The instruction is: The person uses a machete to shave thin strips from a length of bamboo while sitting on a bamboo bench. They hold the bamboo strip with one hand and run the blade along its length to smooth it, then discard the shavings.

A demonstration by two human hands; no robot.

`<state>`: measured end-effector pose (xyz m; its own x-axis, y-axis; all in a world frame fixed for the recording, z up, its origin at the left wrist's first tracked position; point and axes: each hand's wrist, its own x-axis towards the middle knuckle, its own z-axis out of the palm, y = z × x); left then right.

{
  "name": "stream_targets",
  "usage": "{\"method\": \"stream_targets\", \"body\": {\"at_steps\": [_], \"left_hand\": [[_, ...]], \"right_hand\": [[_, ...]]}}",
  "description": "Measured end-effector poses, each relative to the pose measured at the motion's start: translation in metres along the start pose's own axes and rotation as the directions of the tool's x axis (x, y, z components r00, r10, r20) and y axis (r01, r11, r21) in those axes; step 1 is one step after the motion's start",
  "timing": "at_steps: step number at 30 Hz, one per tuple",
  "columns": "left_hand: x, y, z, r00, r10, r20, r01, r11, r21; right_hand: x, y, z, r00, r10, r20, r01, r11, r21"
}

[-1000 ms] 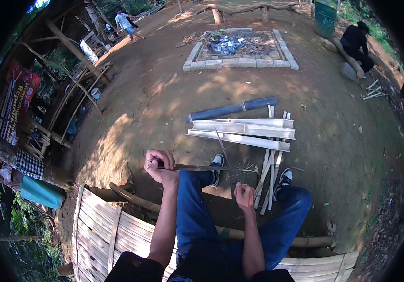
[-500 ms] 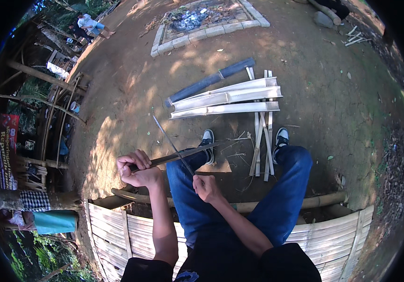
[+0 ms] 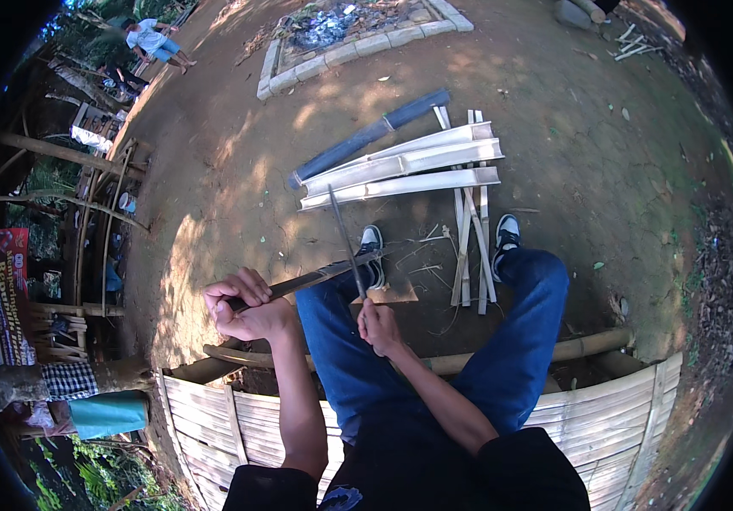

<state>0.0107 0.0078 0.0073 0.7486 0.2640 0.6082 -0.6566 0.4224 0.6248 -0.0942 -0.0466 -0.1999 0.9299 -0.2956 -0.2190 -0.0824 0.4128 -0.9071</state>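
My left hand (image 3: 247, 305) is closed around the handle of a machete (image 3: 311, 279), whose long dark blade points right across my left knee. In my closed right hand (image 3: 379, 328) is a thin, tapering, file-like metal rod (image 3: 347, 234). The rod points away from me and crosses the machete blade near its outer half; whether they touch is hard to tell. Past my shoes lie pale split bamboo pieces (image 3: 405, 163), next to a dark bamboo length (image 3: 370, 138). Narrow bamboo slats (image 3: 464, 247) lie partly under the split pieces.
I sit on a slatted bamboo bench (image 3: 600, 417) with a bamboo pole (image 3: 571, 347) along its front. Thin shavings (image 3: 426, 243) lie between my feet. A block-edged fire pit (image 3: 345, 55) is ahead, and a person (image 3: 153, 38) stands at far left.
The rod has swung more upright, and its tip has moved right and farther out along the machete. My right hand has shifted slightly forward; the left keeps its grip. The view has tilted slightly.
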Motion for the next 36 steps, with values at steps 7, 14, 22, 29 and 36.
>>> {"method": "stream_targets", "body": {"at_steps": [7,14,22,29,36], "left_hand": [[0.006,-0.004,0.011,0.991,0.012,-0.137,-0.006,0.999,0.044],[0.007,-0.003,-0.005,0.997,0.033,-0.073,-0.029,0.998,0.052],[0.009,0.005,0.02,0.96,0.047,-0.276,0.023,0.969,0.245],[0.034,-0.002,-0.014,0.918,0.096,-0.386,0.096,0.888,0.45],[0.005,0.009,-0.002,0.963,0.048,-0.265,0.032,0.957,0.289]], "right_hand": [[0.005,0.009,0.012,0.92,-0.382,0.083,0.391,0.906,-0.161],[0.022,0.04,-0.016,0.962,0.256,-0.099,-0.257,0.966,0.0],[0.015,0.015,0.003,0.923,-0.345,0.17,0.376,0.903,-0.209],[-0.005,0.013,0.022,0.971,-0.208,0.119,0.232,0.94,-0.251],[-0.002,-0.041,0.031,0.953,-0.275,0.13,0.303,0.9,-0.314]]}}
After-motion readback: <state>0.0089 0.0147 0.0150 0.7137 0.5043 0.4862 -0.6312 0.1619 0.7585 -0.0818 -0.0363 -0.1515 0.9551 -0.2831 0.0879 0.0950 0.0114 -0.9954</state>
